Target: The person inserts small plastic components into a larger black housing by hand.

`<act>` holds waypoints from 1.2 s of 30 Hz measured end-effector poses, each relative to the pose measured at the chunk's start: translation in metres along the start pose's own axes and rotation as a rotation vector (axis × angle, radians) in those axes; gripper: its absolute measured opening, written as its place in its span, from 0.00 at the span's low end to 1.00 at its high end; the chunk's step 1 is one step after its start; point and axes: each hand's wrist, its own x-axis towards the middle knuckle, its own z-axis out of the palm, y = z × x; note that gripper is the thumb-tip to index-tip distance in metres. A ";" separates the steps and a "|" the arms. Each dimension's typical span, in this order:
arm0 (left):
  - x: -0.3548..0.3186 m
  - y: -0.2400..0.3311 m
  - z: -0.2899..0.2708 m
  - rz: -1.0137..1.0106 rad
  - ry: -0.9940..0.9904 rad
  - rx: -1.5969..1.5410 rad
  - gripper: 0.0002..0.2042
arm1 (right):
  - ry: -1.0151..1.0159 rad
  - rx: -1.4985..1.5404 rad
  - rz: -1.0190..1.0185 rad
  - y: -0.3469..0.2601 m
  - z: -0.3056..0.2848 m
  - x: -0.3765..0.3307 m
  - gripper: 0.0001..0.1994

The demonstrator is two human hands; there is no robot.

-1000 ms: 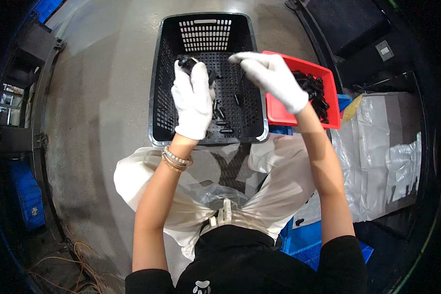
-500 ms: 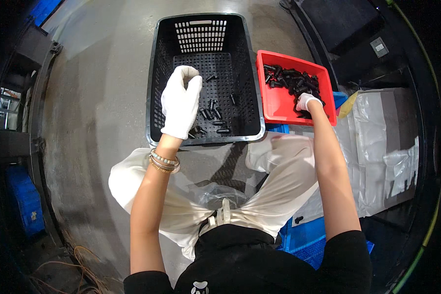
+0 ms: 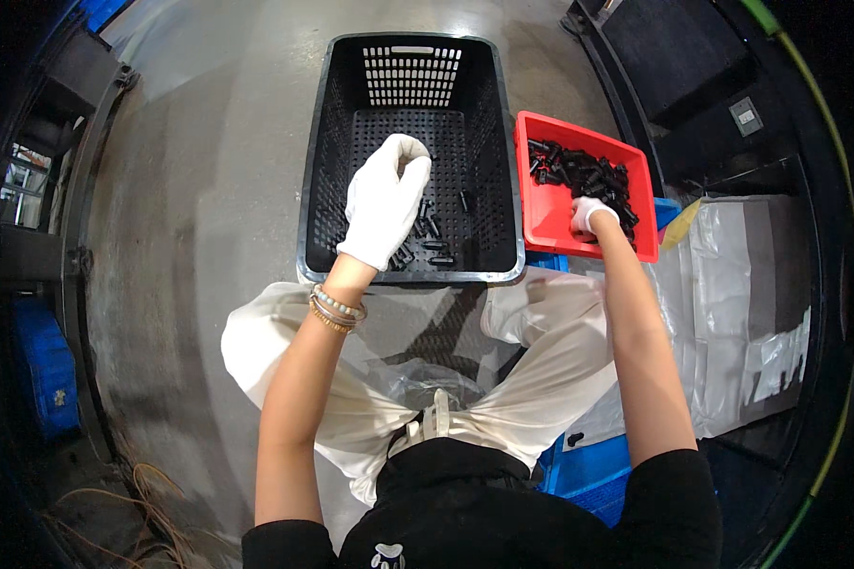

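Head view: looks down on two gloved hands at work over two containers.
Left hand [image 3: 384,204]: in a white glove, raised over the crate [image 3: 491,142]; fingers curl round toward the thumb with a small gap showing between, and whether anything sits inside the curl I cannot tell.
Right hand [image 3: 591,212]: in a white glove, down in the red bin [image 3: 547,216], its fingertips lowered among the bin parts [image 3: 595,175]; the fingers are mostly hidden, so how far they are closed, and on what, I cannot tell.
Bin parts: small, black, heaped along the far and right sides of the bin; the near left of its bottom is bare red.
Crate: black, with slotted walls and a perforated bottom, just left of the bin.
Crate parts [image 3: 435,259]: small, black, loosely scattered on the bottom, mostly toward the near end; one lies a little apart to the right.
Bracelets [image 3: 337,311]: on the left wrist.
Sheet [image 3: 721,284]: pale, creased plastic, to the right.
Cords [image 3: 152,503]: orange, tangled at lower left.
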 end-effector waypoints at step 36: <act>-0.001 -0.012 0.055 -0.270 -0.380 -0.432 0.19 | -0.546 1.421 -0.894 -0.113 -0.120 -0.160 0.11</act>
